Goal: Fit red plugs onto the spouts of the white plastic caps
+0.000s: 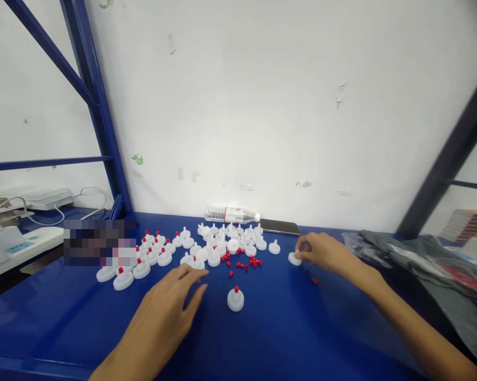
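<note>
My left hand [169,304] hovers over the blue table, fingers apart and holding nothing, just in front of the white caps. On the right, my right hand [313,251] has its fingers closed on the top of a white cap [294,259] that rests on the table. Between the hands stands a white cap with a red tip [236,300]. Loose red pieces [254,262] lie near the middle, and a single red piece [315,281] lies below my right hand. Several plain white caps [213,257] cluster behind them; several red-tipped caps [123,279] stand at the left.
A clear bottle [234,215] and a dark phone [280,227] lie along the wall. Grey plastic bags [432,286] cover the right side of the table [262,338]. At the left are a white power strip [28,246] and a blue metal frame [99,106].
</note>
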`<action>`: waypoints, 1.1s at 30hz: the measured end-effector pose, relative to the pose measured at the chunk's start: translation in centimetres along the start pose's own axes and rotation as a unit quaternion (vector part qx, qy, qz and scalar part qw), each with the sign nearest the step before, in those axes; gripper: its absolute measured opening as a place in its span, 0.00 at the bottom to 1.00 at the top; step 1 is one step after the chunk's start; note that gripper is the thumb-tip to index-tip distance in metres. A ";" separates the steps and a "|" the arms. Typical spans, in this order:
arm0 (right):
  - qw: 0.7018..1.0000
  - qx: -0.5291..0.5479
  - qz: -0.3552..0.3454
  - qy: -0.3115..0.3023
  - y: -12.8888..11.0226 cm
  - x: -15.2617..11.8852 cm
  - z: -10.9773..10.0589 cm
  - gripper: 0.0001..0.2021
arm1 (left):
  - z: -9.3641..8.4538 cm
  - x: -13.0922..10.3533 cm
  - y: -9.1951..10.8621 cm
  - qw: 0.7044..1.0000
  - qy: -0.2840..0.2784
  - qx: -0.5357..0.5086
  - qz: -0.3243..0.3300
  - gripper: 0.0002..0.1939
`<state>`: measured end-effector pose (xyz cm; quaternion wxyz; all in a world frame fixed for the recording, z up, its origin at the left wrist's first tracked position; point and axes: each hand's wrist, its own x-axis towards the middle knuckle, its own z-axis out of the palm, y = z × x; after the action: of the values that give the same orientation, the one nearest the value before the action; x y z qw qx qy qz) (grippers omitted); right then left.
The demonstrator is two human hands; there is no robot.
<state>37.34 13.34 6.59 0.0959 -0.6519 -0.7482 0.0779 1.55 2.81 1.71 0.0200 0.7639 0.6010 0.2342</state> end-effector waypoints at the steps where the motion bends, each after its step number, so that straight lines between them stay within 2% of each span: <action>1: 1.000 0.006 -0.010 -0.002 -0.2 0.0 0.0 0.07 | -0.7 0.1 -0.7 1.000 0.003 0.009 -0.019 0.19; 5: 0.995 0.040 -0.088 -0.026 -2.1 -1.2 -0.6 0.07 | -1.8 0.7 -2.1 0.998 -0.007 0.031 -0.061 0.17; 10: 0.972 0.115 -0.187 -0.086 -5.3 -3.9 -0.3 0.08 | -0.8 1.4 -1.8 0.996 -0.047 0.038 -0.063 0.16; 13: 0.963 0.139 -0.203 -0.107 -6.4 -4.7 0.2 0.07 | -0.4 1.5 -1.7 0.996 -0.056 0.043 -0.062 0.17; 18: 0.957 0.167 -0.208 -0.112 -6.8 -5.1 0.3 0.06 | -0.5 1.4 -1.8 0.996 -0.056 0.038 -0.052 0.15; 24: 0.948 0.205 -0.220 -0.105 -7.2 -5.5 0.0 0.05 | -0.2 1.5 -1.5 0.999 -0.017 0.007 -0.049 0.11; 29: 0.934 0.247 -0.239 -0.099 -8.1 -6.1 -0.1 0.03 | -1.0 0.9 -0.9 0.996 0.058 -0.039 -0.052 0.13; 31: 0.932 0.247 -0.246 -0.097 -8.6 -6.5 -0.2 0.03 | -1.5 0.4 -0.1 0.992 0.086 -0.084 -0.039 0.16; 33: 0.933 0.240 -0.252 -0.097 -9.1 -7.1 -0.4 0.04 | -1.8 -0.2 1.1 0.980 0.111 -0.165 -0.007 0.14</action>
<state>29.60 5.05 8.84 0.1926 -0.3888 -0.8526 0.2912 1.86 1.88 3.64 0.0807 0.7153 0.5577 0.4134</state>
